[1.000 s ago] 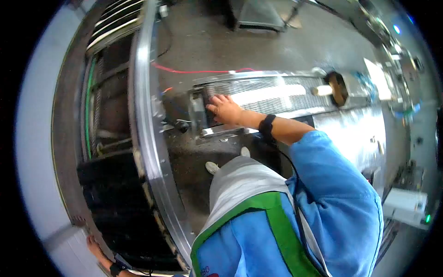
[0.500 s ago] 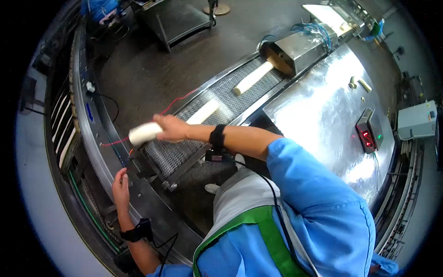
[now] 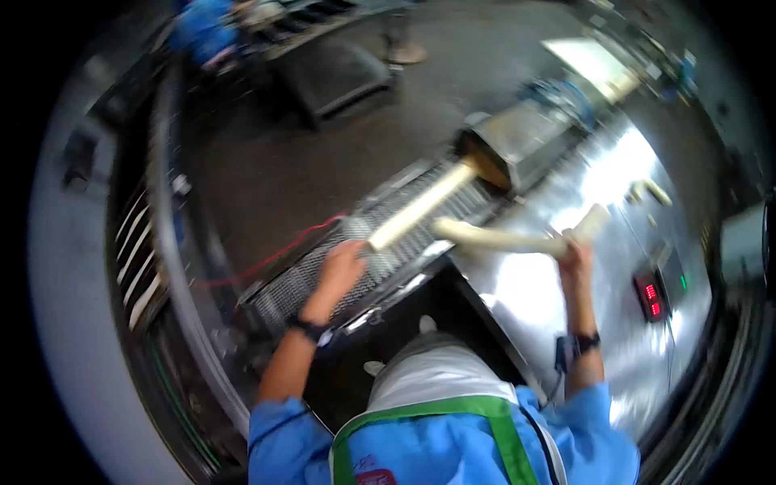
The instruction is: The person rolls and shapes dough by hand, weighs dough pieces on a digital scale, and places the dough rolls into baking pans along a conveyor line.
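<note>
My right hand [image 3: 575, 260] is closed around a long, pale, soft-looking dough roll [image 3: 501, 240]. The roll bends at my grip, and its far end reaches over the near side of the conveyor. A second dough roll [image 3: 424, 204] lies on the mesh conveyor belt [image 3: 283, 301], running out of the metal hood [image 3: 529, 133]. Close to that roll's near end is my left hand [image 3: 343, 267]. Motion blur smears its fingers, so whether they touch the dough I cannot tell.
A shiny steel table [image 3: 517, 295] stands at the right, holding a scale with a red display [image 3: 649, 296] and small dough pieces [image 3: 649, 191]. A curved metal rail [image 3: 190, 299] runs along the left. Someone in blue [image 3: 202, 32] is at the far left.
My right hand has swung from the conveyor's left end to above the steel table, holding dough. My left hand has moved right, over the belt. The dough on the belt has shifted.
</note>
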A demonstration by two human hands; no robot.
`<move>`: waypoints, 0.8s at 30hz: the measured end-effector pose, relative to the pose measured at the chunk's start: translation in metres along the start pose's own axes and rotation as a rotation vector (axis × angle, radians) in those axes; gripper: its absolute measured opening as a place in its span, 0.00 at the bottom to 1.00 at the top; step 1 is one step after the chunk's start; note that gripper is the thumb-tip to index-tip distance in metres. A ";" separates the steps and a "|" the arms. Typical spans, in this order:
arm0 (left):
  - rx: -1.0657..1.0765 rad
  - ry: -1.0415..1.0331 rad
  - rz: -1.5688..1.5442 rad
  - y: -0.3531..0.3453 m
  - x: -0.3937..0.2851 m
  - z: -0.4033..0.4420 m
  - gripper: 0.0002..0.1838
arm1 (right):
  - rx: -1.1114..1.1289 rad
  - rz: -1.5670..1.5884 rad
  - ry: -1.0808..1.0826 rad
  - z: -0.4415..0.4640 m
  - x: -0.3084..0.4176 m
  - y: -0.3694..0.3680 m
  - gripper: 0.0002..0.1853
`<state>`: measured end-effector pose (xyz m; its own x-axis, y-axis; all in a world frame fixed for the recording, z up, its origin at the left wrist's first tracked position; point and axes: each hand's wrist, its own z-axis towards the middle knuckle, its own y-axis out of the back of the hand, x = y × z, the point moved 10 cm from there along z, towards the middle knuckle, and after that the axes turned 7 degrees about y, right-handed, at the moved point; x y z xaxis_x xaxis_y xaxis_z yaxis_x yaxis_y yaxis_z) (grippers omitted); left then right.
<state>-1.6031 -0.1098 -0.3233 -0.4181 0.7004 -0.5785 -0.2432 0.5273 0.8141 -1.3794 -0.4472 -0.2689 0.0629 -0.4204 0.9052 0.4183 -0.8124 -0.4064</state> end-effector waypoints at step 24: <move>0.661 0.603 -0.616 -0.069 -0.058 0.049 0.21 | -0.425 -1.580 -0.355 -0.143 0.003 0.306 0.22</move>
<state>-1.5198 -0.1632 -0.3488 -0.7905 -0.0300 -0.6117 -0.1149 0.9883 0.1000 -1.3809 -0.7543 -0.4085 0.0612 0.9197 0.3877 0.0114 -0.3891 0.9211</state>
